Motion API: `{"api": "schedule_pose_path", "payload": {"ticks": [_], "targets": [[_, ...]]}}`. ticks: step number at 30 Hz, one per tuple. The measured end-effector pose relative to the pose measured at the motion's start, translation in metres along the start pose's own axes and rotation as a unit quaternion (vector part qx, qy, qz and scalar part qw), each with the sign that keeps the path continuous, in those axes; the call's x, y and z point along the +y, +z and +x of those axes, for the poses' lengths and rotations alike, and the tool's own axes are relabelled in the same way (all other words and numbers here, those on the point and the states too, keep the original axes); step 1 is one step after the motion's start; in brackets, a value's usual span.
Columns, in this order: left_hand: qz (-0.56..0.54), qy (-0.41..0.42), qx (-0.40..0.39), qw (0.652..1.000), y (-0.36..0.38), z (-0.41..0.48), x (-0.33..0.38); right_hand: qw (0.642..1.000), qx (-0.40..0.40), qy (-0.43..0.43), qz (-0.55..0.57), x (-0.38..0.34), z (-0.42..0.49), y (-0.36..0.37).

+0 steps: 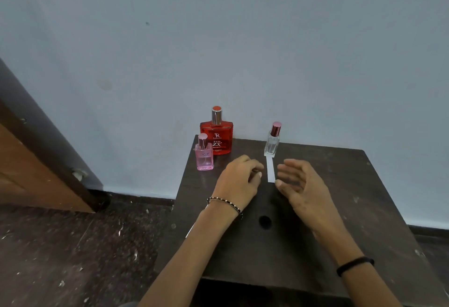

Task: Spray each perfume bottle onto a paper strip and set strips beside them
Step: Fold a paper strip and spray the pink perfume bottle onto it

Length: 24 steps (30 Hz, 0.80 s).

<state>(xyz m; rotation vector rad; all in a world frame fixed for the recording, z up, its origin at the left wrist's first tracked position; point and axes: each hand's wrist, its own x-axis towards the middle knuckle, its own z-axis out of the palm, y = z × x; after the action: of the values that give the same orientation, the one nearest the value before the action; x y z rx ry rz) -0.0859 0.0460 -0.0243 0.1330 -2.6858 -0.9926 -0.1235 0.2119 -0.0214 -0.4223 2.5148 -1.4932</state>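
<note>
Three perfume bottles stand at the far edge of a dark wooden table [340,197]. The big red bottle [216,136] is at the back left, with a small pink bottle [204,155] just in front of it. A slim clear bottle [272,142] with a pink cap stands to the right. A white paper strip [270,170] lies flat right in front of the clear bottle. My left hand [239,178] rests loosely curled just left of the strip, holding nothing that I can see. My right hand [297,180] hovers right of the strip, fingers apart and empty.
A pale blue wall rises right behind the table. The table top has a round hole [264,222] near its middle. A white sliver [190,230] pokes out by the table's left edge under my left forearm. A wooden door [36,173] stands at the left over a speckled floor.
</note>
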Motion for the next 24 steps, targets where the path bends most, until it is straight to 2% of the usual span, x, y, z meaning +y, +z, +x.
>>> {"api": "schedule_pose_path", "payload": {"ticks": [5,11,17,24], "targets": [[0.072,-0.018,0.0,0.997,-0.024,-0.029,-0.009,0.996,-0.072,-0.04,-0.026,-0.022,-0.034,0.024],[0.123,-0.093,-0.02,0.988,-0.049,-0.064,-0.028,0.982,-0.146,-0.105,-0.051,-0.042,-0.055,0.061],[0.077,-0.126,-0.039,0.988,-0.065,-0.065,-0.038,0.956,-0.215,-0.139,-0.145,-0.036,-0.057,0.071],[0.039,-0.145,-0.051,0.987,-0.07,-0.053,-0.049,0.933,-0.261,-0.17,-0.181,-0.031,-0.041,0.065]]}}
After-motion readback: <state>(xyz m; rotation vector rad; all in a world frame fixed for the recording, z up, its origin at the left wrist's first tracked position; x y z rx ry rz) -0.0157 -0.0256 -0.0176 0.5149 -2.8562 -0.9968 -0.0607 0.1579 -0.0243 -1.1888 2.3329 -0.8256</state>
